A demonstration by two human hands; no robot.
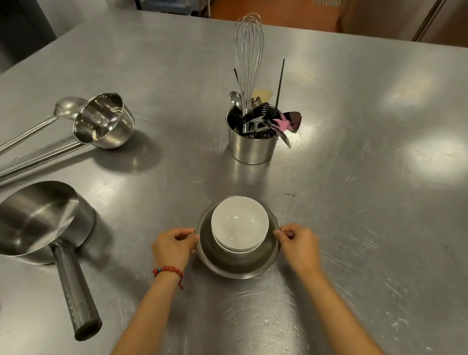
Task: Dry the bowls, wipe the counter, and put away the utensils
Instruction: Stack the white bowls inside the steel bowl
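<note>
A steel mixing bowl sits on the steel counter just in front of me. Stacked white bowls rest inside it. My left hand grips the steel bowl's left rim, and my right hand grips its right rim. Behind it stands a steel utensil holder with a tall whisk, a spoon, black tools and a pink spatula in it. Water drops lie on the counter near the front edge.
At the left lie a large steel saucepan with its handle toward me, a smaller steel ladle pot and a long ladle. The counter's far edge meets an orange floor and steel cabinets.
</note>
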